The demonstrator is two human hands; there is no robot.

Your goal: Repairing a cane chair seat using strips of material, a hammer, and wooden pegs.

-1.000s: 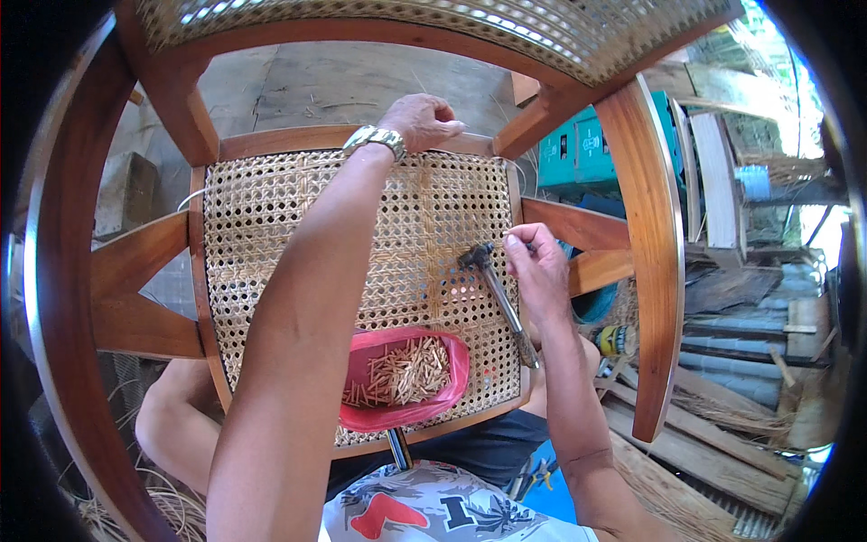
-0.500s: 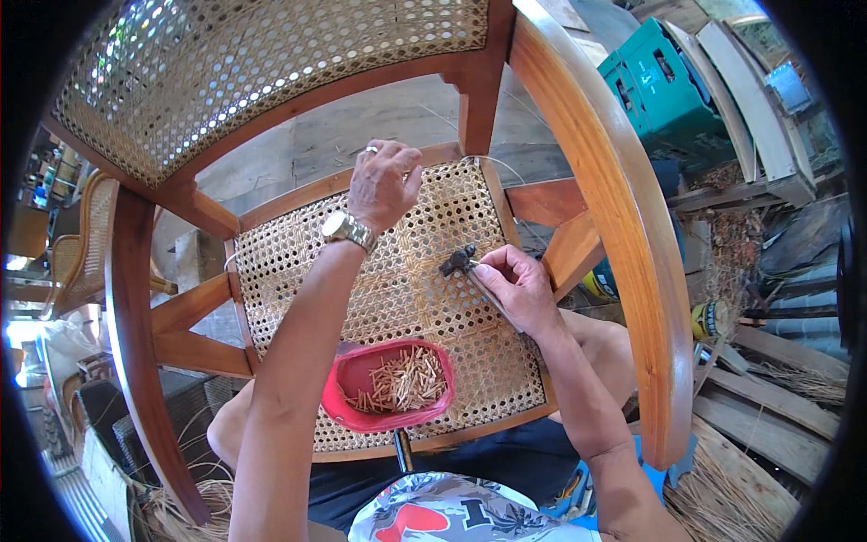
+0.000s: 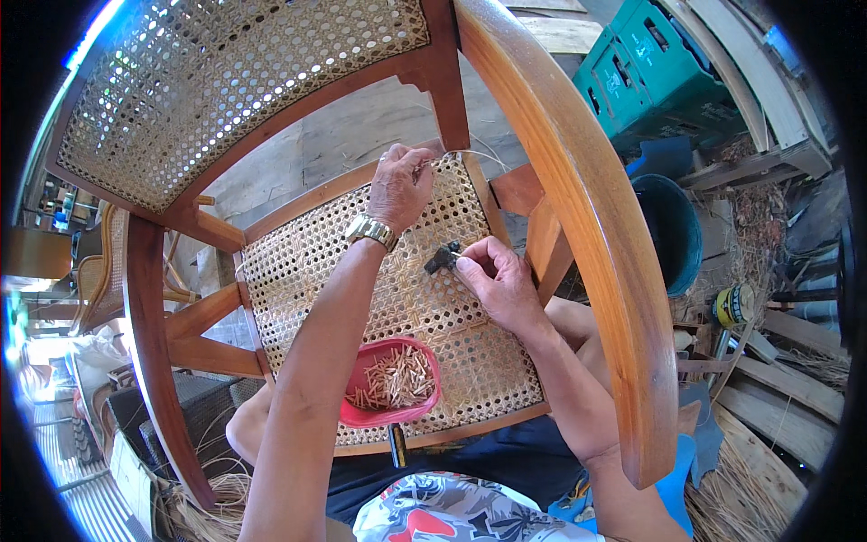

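The woven cane seat [image 3: 316, 244] of a wooden chair lies before me. My left hand [image 3: 402, 191], wearing a watch and a ring, is over the seat's far right part, fingers bent together near the corner; what they hold, if anything, is hidden. A thin pale cane strand [image 3: 488, 154] curves away beside it. My right hand [image 3: 508, 287] is closed around a hammer with a black head [image 3: 442, 258]; its shaft is mostly hidden. Thumb and forefinger also pinch a small pale peg [image 3: 457, 256]. Toward me, a red tub [image 3: 359, 370] of short wooden pegs [image 3: 397, 379] sits on the seat.
The chair's thick armrest [image 3: 587, 163] arches close past my right arm; its cane back [image 3: 244, 81] rises at the far left. A dark tool handle [image 3: 397, 444] sticks out below the tub. Right are green crates [image 3: 641, 68], a dark bucket [image 3: 673, 230] and a yellow can [image 3: 733, 305].
My left hand has moved right toward the seat's far corner, and its fingers have drawn together. The right hand still holds the hammer and peg. The whole view has shifted slightly.
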